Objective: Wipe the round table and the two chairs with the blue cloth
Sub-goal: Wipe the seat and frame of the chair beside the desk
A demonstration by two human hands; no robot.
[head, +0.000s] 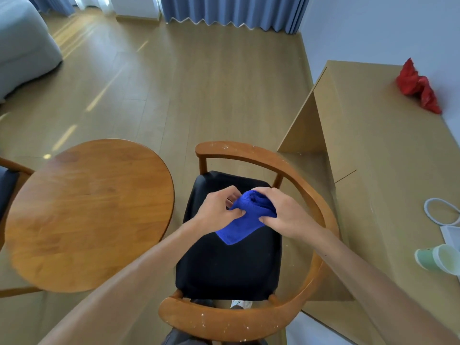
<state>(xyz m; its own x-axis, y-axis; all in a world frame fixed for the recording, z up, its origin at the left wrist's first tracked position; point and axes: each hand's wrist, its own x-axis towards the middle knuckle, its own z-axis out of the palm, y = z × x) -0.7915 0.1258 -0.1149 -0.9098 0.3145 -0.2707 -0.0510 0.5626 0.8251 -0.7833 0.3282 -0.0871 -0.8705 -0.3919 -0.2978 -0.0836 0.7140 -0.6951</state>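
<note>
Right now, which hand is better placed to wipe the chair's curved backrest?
Probably the right hand: it grips the blue cloth and sits nearest the backrest. The left hand is toward the round table.

1. 2 hands: the left hand [216, 209] and the right hand [282, 213], both gripping the same cloth.
2. 1 blue cloth [245, 220], bunched between them above a chair seat.
3. 1 round table [87, 212], wooden.
4. 2 chairs: 1 near chair [293, 175] with a curved wooden back and black seat, and 1 second chair [8, 180] showing only as a sliver at the left edge.
5. 1 light wooden desk [388, 155] on the right.
6. 1 crumpled red item [418, 87] on the desk.
7. 1 green cup [436, 260] lying on its side.
8. 1 white ring [441, 211].
9. 1 bed [22, 46] at far left.
10. 1 blue curtain [234, 9] at the top.
</note>
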